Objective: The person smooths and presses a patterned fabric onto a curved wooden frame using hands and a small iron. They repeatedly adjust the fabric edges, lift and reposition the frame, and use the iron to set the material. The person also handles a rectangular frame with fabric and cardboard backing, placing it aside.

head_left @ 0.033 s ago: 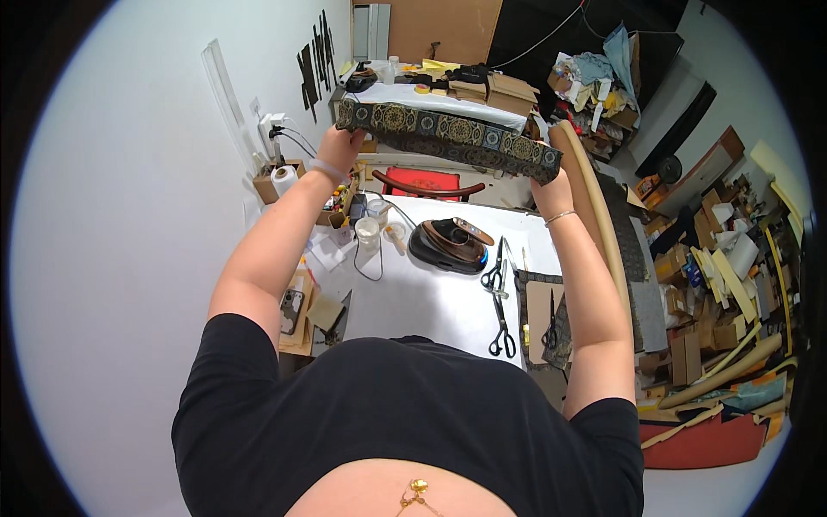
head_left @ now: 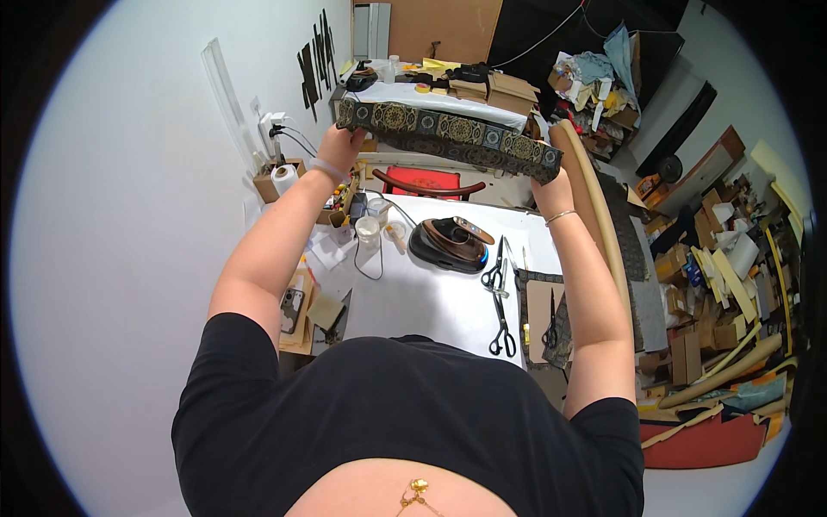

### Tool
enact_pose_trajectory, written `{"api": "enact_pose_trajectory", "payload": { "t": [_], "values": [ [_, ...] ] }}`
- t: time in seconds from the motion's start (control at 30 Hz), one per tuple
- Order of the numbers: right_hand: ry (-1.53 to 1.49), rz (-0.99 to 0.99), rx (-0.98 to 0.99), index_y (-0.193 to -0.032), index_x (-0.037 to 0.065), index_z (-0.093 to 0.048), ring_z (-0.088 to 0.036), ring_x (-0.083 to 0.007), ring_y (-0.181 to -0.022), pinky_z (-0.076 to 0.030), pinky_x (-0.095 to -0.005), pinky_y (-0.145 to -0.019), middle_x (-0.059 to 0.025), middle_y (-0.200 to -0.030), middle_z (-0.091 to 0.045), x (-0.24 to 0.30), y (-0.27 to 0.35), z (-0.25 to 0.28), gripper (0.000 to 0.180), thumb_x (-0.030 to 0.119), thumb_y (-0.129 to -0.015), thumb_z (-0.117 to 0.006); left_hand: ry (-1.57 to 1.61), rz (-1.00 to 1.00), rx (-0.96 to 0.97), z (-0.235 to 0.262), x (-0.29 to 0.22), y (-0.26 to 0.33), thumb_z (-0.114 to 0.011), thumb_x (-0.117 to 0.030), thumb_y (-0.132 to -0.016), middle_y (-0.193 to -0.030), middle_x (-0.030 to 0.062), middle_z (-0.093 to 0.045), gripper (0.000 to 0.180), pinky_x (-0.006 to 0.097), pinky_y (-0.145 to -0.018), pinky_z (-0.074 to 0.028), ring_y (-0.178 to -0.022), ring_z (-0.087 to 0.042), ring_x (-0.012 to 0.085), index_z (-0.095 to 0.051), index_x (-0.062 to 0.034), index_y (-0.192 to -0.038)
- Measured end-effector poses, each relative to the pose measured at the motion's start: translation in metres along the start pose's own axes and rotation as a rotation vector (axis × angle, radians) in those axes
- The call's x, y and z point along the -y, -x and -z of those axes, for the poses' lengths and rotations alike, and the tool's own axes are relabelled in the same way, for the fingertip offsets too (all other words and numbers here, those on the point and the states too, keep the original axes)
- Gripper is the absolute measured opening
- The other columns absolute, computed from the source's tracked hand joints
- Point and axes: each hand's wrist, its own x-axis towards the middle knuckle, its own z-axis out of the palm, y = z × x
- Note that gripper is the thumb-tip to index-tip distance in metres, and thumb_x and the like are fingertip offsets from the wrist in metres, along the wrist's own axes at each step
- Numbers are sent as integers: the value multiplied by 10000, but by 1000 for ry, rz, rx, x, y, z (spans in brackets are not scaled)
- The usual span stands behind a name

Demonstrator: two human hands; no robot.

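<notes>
A long strip-like piece covered in dark patterned fabric (head_left: 448, 129), with gold medallions and pale blue squares, is held up at arm's length above the far edge of the table. My left hand (head_left: 342, 146) grips its left end, fingers curled and partly hidden by the fabric. At the lower right end, my right hand (head_left: 553, 191) is closed on it, most of its fingers behind the piece. The strip tilts down toward the right. Below it on the white table (head_left: 396, 302) sits a black and bronze iron (head_left: 450, 246) on its base. Black scissors (head_left: 500, 332) lie right of the iron.
Clear jars (head_left: 368, 231) and a cord are left of the iron. A phone (head_left: 291, 308) rests near my left elbow. Beyond the table stands a red-seated chair (head_left: 422, 179). A long tan roll (head_left: 603, 215) leans at the right, near piled cardboard and scraps (head_left: 706, 284).
</notes>
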Motion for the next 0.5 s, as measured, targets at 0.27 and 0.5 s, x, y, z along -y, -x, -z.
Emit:
{"api": "enact_pose_trajectory", "payload": {
  "t": [0.27,0.5],
  "values": [
    [23,-39,27,-1363,133,-636,-685,-429,-1098,-569,-419,-914,-205,-1156,-737,5,5,2,418,47,-955,-658,-6,48,36,-3,3,10,-703,-173,-963,-898,245,-725,178,488,-730,-551,-848,-688,465,-740,1,-968],
    [86,-266,181,-1195,34,-723,-720,-414,-1062,-569,-426,-879,-244,-1104,-751,1,40,22,257,58,-941,-688,64,19,166,13,-23,53,-724,-139,-976,-1044,192,-719,170,460,-793,-560,-926,-684,428,-721,-55,-1123]
  ]
}}
